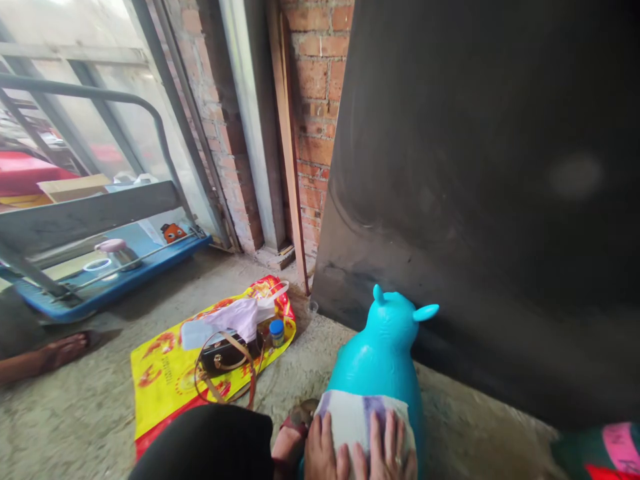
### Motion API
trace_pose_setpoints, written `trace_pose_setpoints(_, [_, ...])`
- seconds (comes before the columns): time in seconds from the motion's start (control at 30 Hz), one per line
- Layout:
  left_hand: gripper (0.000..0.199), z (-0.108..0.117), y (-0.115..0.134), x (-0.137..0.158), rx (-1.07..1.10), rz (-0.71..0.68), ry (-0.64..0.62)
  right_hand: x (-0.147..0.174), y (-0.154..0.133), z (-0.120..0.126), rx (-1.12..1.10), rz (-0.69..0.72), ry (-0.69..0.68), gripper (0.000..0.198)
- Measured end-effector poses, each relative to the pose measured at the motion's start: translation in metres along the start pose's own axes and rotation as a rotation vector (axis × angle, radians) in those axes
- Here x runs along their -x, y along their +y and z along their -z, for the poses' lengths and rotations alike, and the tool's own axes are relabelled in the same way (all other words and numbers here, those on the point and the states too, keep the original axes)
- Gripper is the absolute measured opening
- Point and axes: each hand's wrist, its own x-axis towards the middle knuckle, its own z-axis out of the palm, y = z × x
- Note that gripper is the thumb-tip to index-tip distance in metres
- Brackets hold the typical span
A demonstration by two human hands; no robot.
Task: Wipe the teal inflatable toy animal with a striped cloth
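Note:
A turquoise inflatable animal toy [380, 357] with two small ears stands on the floor below me. Over its back lies a white cloth [347, 417] with purple stripes. My left hand [325, 450] rests flat on the left part of the cloth, fingers stretched out. Beside it, my right hand [385, 447] presses on the cloth with fingers spread, a ring on one of them. Neither hand grips anything, and the lower frame edge cuts off both.
To the left, a yellow and red plastic sheet [160, 377] carries a black handbag [230, 353], a blue-lidded jar [277, 332] and papers. A blue platform trolley [145, 263] stands farther back. A dark panel [465, 167] leans behind the toy. Another person's foot [65, 350] shows at left.

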Motion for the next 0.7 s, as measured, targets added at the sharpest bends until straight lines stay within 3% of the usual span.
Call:
trace_pose_setpoints(0.2, [0.063, 0.039, 0.049, -0.058, -0.003, 0.102, -0.336, -0.074, -0.004, 0.008, -0.071, -0.060, -0.174, 0.060])
trace_pose_setpoints(0.3, [0.063, 0.049, 0.065, -0.074, -0.008, 0.110, -0.390, -0.095, 0.001, 0.007, -0.057, -0.079, -0.224, 0.057])
trace_pose_setpoints(0.4, [0.062, 0.050, 0.062, -0.071, 0.004, 0.101, -0.399, -0.097, 0.002, 0.010, -0.065, -0.078, -0.213, 0.056])
trace_pose_setpoints(0.53, [0.061, 0.037, 0.032, -0.044, 0.000, -0.041, -0.262, -0.055, 0.003, 0.015, -0.086, -0.096, -0.135, 0.060])
trace_pose_setpoints(0.7, [0.070, 0.011, -0.021, -0.005, -0.062, -0.466, -0.001, 0.045, 0.003, -0.009, -0.101, -0.247, 0.086, 0.068])
